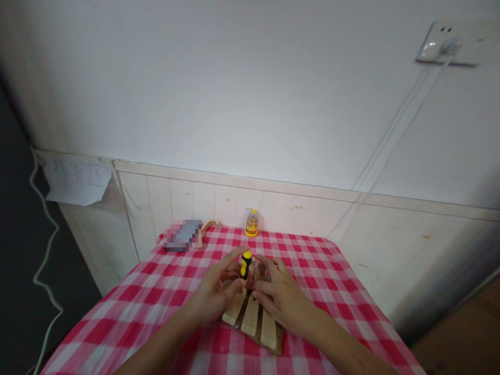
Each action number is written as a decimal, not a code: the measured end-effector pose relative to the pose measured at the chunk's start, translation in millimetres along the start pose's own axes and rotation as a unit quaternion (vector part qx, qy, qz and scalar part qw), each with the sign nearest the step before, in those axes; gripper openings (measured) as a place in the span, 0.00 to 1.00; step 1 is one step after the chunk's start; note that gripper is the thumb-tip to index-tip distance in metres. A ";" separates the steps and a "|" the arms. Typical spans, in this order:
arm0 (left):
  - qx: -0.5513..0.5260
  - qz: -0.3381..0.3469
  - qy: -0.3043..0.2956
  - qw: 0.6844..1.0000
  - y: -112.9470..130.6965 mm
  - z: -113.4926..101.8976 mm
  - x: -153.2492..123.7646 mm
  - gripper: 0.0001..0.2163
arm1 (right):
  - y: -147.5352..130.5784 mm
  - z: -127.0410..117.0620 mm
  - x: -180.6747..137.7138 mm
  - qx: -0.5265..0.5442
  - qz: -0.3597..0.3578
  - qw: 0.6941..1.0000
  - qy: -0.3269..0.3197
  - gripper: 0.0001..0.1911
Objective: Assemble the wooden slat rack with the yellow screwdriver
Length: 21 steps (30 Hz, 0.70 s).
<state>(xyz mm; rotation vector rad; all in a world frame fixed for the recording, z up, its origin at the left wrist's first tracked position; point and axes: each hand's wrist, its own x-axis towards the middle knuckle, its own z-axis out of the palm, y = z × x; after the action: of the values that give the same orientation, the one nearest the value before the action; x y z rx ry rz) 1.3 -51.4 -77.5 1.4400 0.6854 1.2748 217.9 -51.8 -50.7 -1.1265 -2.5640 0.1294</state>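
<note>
Pinched in the left hand point(213, 291), a yellow-black screwdriver point(246, 264); right hand point(283, 291) loosely spread beside it

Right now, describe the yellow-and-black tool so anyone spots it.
Find the checked red tablecloth, then the slatted wooden piece on it. Over that, between the left hand and right hand, stands the tool. Its black-and-yellow handle marks it out from the bare wood and the yellow-based container by the wall.

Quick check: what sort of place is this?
Most likely an ordinary indoor room, perhaps in a home: there's a checked tablecloth, a socket on a white wall, and a paper with writing at the left.
</note>
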 end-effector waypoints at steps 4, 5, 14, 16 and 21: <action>-0.038 -0.002 0.052 0.998 5.1 0.6 -1.6 0.35 | 0.0 -0.2 0.4 0.004 0.005 1.000 -0.006 0.14; -0.049 0.001 0.064 0.997 7.1 -2.2 -1.7 0.37 | 0.2 0.0 0.6 0.003 0.006 1.000 -0.004 0.15; -0.031 0.014 0.164 0.986 50.8 -49.9 6.2 0.44 | -0.3 -1.2 0.2 0.015 0.003 1.000 -0.007 0.15; -0.036 0.023 0.148 0.988 60.8 -45.0 17.0 0.43 | -0.7 -1.2 0.0 0.017 0.006 1.000 -0.010 0.15; -0.022 0.048 0.070 0.996 60.0 -6.2 49.4 0.40 | -1.0 0.3 -0.7 0.018 0.013 1.000 -0.003 0.15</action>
<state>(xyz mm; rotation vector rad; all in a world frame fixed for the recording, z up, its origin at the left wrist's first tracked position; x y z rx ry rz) -4.0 -22.3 -5.3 1.3701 0.6829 1.4664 217.5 -52.9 -51.0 -1.1479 -2.5422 0.1848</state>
